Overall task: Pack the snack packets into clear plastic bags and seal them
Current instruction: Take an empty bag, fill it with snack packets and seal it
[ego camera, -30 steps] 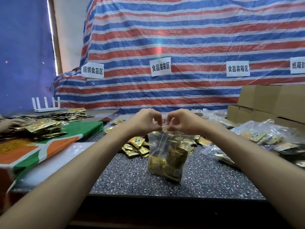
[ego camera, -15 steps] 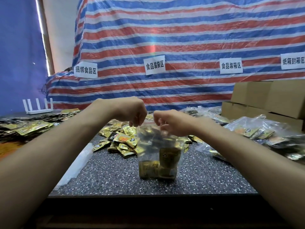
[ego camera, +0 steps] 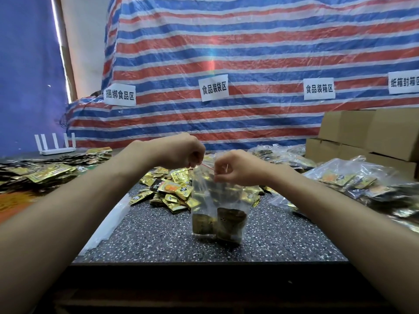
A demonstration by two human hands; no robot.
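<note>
Behind the dark speckled worktop (ego camera: pixel 158 236) hangs a tarpaulin (ego camera: pixel 249 53) with red, blue and white stripes, and four white paper signs are fixed on it. From left to right they read 捆绑食品区 (ego camera: pixel 119 95), 食品装袋区 (ego camera: pixel 214 87) and 食品装箱区 (ego camera: pixel 319 89). The fourth sign (ego camera: pixel 404 82) is cut by the frame edge and shows 纸箱封箱 and part of one more character. One clear plastic bag (ego camera: pixel 217 207) stands upright on the worktop near the front, with several gold snack packets (ego camera: pixel 229 223) at its bottom. The left hand (ego camera: pixel 181 152) and the right hand (ego camera: pixel 233 168) are close together at its top, each pinching the mouth at the red zip line (ego camera: pixel 207 166). I judge that this bag is already filled and that the sealing is under way; whether the zip is closed along its whole length I cannot tell. Filled bags (ego camera: pixel 353 180) lie at the right, near the cardboard boxes (ego camera: pixel 374 132). A heap of loose packets (ego camera: pixel 172 189) lies just behind the bag, with more at the far left (ego camera: pixel 45 175), so much packing remains. The print on the packets is too small to read.
</note>
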